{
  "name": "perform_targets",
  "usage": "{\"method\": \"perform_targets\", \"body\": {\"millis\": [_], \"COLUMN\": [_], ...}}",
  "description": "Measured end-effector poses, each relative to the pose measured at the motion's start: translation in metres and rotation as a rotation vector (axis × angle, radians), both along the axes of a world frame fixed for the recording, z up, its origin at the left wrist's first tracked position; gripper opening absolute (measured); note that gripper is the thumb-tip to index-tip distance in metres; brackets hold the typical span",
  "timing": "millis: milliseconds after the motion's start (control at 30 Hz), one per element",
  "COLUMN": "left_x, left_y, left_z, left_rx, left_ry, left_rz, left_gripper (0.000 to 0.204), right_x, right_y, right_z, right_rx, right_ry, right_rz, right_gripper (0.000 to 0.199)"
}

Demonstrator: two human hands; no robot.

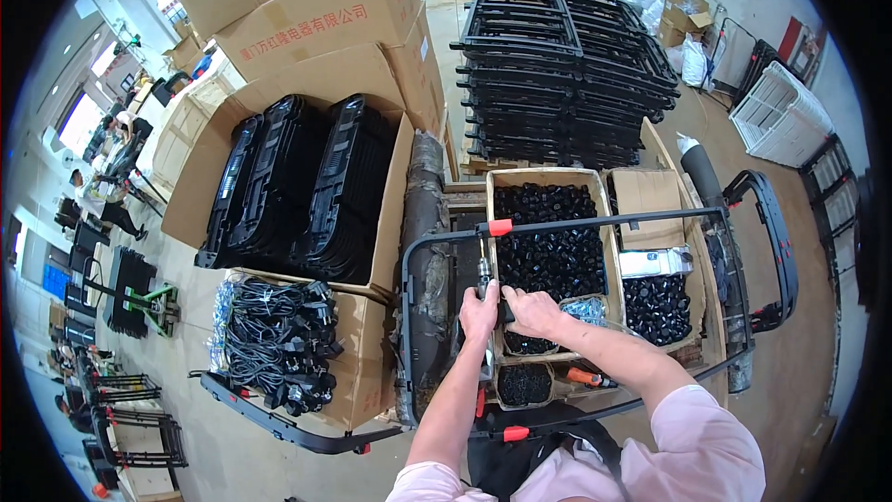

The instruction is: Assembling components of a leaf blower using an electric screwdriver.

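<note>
Both hands met at the near middle of the scene, over a black tubular frame (pixel 595 223) that lay across open boxes. The left hand (pixel 478 309) was wrapped around the handle of a power screwdriver (pixel 483 277), which stood upright against the frame's left part; its grip was pressed together on the tool. The right hand (pixel 533 310) lay just beside it, fingers curled onto the same spot, though what they pinched I could not tell. The frame looked stiff, light and awkwardly wide, best held at its bars. A box of small black caps (pixel 548 242) stood under it.
</note>
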State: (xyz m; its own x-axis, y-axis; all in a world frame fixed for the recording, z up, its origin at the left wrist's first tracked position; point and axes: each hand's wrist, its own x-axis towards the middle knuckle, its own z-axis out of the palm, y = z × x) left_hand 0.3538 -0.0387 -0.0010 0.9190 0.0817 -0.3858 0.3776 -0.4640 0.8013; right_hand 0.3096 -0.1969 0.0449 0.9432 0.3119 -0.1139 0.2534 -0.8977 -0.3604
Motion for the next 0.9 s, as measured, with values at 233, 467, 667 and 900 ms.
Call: {"method": "perform_targets", "body": {"millis": [233,467,667,900], "left_x": [0.01,0.017,0.026,0.029], "left_y": [-0.002,-0.012,-0.016,-0.01], "left_z": [-0.003,0.001,-0.002,0.006], "left_rx": [0.057,0.127,0.168,0.058], "left_ry": [0.015,0.051,0.031,0.1], "left_rz": [-0.035,-0.087,-0.096,-0.024], "left_gripper": [0.07,0.07,0.072,0.078], "right_x": [0.004,0.005,0.012,0.017], "right_y": [0.0,-0.008,-0.012,0.0], "right_z": [-0.013,-0.026,-0.023,-0.009], "right_rx": [0.096,0.143,0.144,0.071], "right_ry": [0.026,-0.023,-0.03,0.022], "right_rz": [-0.055,-0.085,-0.095,-0.05], "right_gripper": [0.08,0.086,0.09,0.065]}}
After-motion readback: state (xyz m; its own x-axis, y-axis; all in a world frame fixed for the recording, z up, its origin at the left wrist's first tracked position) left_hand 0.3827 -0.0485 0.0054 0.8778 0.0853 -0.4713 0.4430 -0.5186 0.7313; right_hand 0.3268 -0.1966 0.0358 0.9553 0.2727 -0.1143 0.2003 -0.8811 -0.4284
